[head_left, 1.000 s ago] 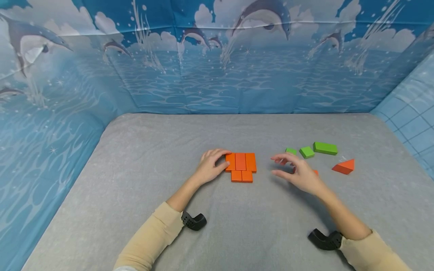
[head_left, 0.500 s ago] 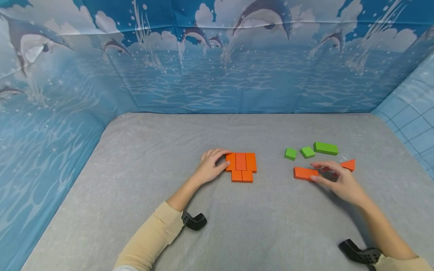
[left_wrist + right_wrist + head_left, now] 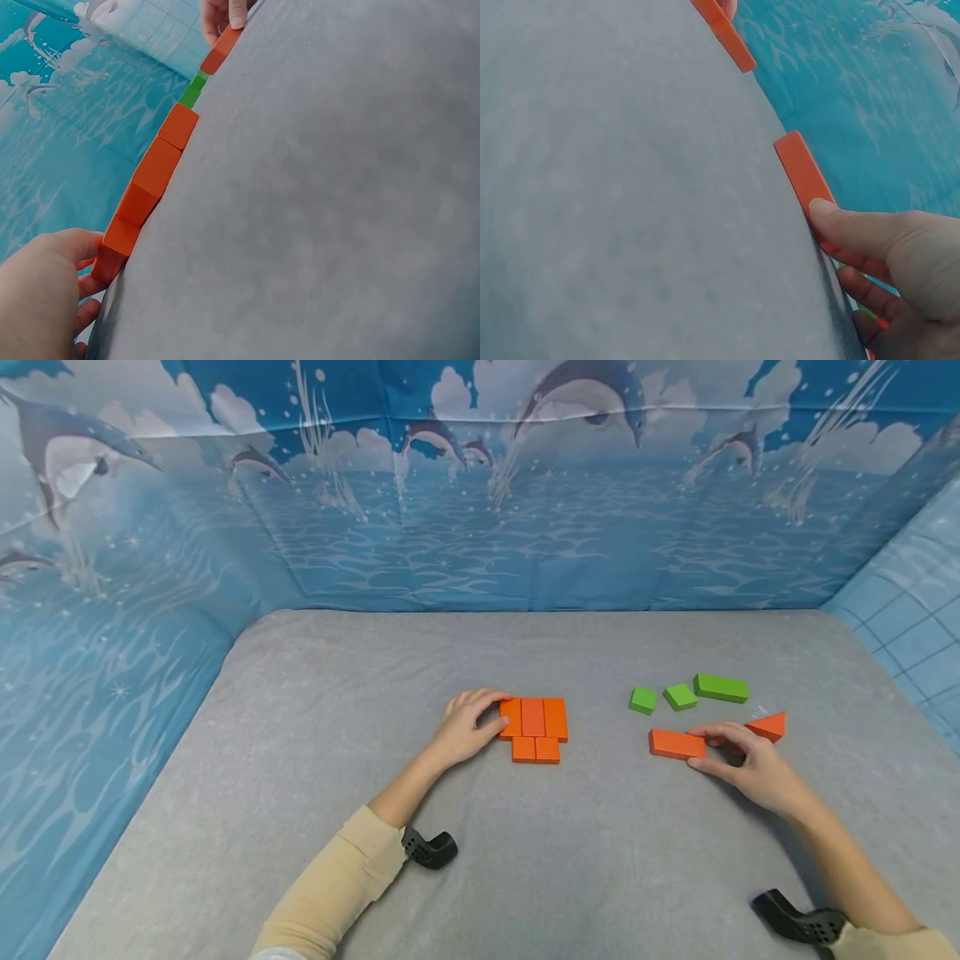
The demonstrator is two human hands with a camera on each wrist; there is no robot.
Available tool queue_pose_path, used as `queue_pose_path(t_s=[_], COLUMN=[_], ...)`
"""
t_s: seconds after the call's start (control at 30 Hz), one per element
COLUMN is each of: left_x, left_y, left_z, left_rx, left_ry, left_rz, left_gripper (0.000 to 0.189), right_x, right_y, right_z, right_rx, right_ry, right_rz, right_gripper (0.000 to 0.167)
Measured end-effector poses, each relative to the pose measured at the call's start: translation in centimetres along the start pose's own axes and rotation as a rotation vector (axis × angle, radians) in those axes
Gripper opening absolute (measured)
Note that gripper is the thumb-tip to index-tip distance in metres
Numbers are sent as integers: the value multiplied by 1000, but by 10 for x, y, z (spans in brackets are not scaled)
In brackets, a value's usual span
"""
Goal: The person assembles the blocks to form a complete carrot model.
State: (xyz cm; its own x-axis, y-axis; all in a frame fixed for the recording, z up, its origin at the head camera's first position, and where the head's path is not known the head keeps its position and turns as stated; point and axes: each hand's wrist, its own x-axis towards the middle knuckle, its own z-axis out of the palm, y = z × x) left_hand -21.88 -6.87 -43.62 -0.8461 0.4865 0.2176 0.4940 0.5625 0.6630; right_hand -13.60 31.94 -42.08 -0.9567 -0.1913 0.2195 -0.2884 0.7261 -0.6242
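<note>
Several orange blocks lie flat against one another: three long ones side by side, with two small square ones along their near edge. My left hand holds the leftmost long block, index finger at its far corner and thumb at its left side. To the right, a separate orange rectangular block lies on the cloth. My right hand pinches its right end, thumb on the near side and fingers on the far side. An orange triangular block is partly hidden behind the right hand.
Two small green blocks and a longer green block lie beyond the right hand. Grey cloth covers the surface. Dolphin-print curtains rise at the back and sides. A black wrist mount sits on each forearm.
My right hand has moved right from beside the joined blocks to the separate orange block, and its fingers have closed on that block's right end. The left hand stays in place.
</note>
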Motion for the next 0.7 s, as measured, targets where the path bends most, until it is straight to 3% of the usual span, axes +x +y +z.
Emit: queue_pose_path(t_s=[0.3,0.53,0.7], left_x=[0,0,0], left_y=[0,0,2], left_z=[0,-1,-2], left_rx=[9,8,1], left_ry=[0,-5,-3], left_rz=[-7,-2,0], left_gripper=[36,36,36], right_x=[13,21,22], right_y=[-43,-85,-104], right_z=[9,44,72], right_rx=[29,155,208], right_ry=[-63,-135,-132], right_rz=[-108,-232,-311], right_gripper=[34,33,32])
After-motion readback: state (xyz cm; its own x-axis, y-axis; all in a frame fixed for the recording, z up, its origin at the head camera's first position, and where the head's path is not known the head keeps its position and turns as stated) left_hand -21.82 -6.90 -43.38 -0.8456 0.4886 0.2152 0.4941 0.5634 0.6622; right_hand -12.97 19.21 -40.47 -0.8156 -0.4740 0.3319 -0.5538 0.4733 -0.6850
